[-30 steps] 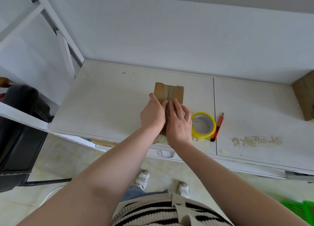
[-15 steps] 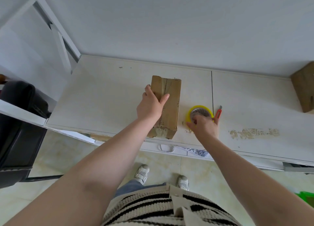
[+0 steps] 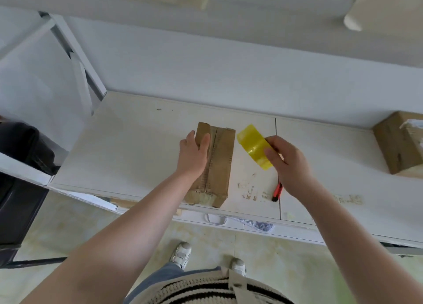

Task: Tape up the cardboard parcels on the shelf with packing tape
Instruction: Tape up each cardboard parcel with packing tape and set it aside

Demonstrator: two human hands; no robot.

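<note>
A narrow brown cardboard parcel lies lengthwise on the white shelf, its two top flaps meeting along a middle seam. My left hand grips its left side, thumb on the top flap and fingers down the side. My right hand holds a yellow roll of packing tape edge-on in the air just right of the parcel, thumb across the roll's outer face. The roll's hole is hidden.
A red utility knife lies on the shelf under my right wrist. A second brown parcel sits at the far right. Glue residue marks the shelf near the front edge. A black chair stands at the left.
My right hand has left the parcel, taken the tape roll from the shelf and lifted it up beside the parcel. My left hand has stayed on the parcel's left side.
</note>
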